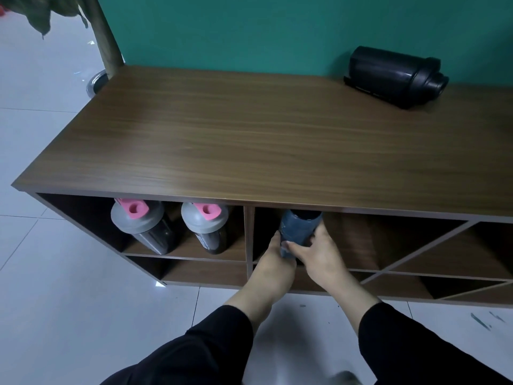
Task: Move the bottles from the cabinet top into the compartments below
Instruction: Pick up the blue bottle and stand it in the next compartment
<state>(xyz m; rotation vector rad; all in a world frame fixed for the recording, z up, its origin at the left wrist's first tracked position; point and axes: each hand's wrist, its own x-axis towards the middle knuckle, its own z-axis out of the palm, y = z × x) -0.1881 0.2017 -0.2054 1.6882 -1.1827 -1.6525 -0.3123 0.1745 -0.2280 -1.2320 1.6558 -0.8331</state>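
A dark blue-grey bottle (298,232) stands in the upper middle compartment, its top hidden under the cabinet top (249,134). My left hand (273,258) grips its left side and my right hand (319,252) its right side and base. Two shaker bottles with grey lids and pink caps (138,220) (206,220) lean in the upper left compartment. One black bottle (397,76) lies on its side at the back right of the cabinet top, against the wall.
The wooden cabinet (248,245) has lower shelves and diagonal dividers (416,251) on the right. A green wall (249,31) runs behind it. A plant trunk and pot (105,51) stand at the back left on the white tiled floor.
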